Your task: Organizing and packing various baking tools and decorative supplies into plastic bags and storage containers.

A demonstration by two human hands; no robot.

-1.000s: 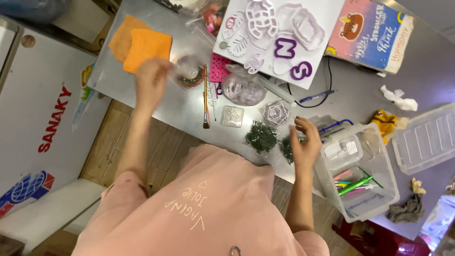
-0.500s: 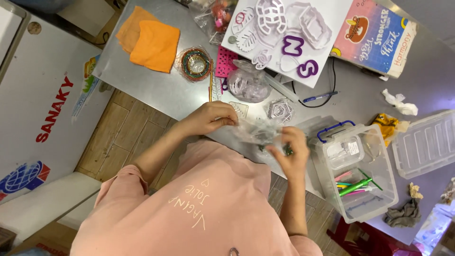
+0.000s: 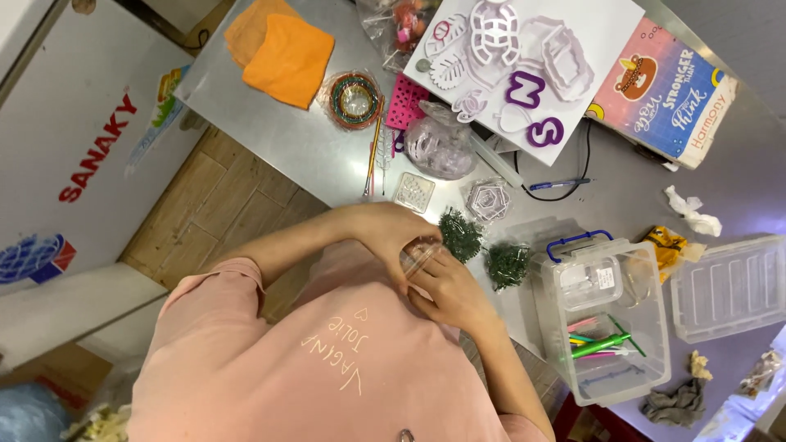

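From the head view, both my hands were closed around one small clear plastic piece [image 3: 419, 255], my left hand [image 3: 385, 233] curled over it and my right hand [image 3: 450, 290] gripping from below, just beside two dark green clumps [image 3: 483, 250] at the bench edge. Beyond the clumps stood one clear open bin [image 3: 647, 372] holding coloured sticks, one loose lid [image 3: 731, 286] past it. Two orange cloths [image 3: 282, 49] lay far off. The bench [image 3: 286, 143] was grey metal over a wooden floor [image 3: 205, 213].
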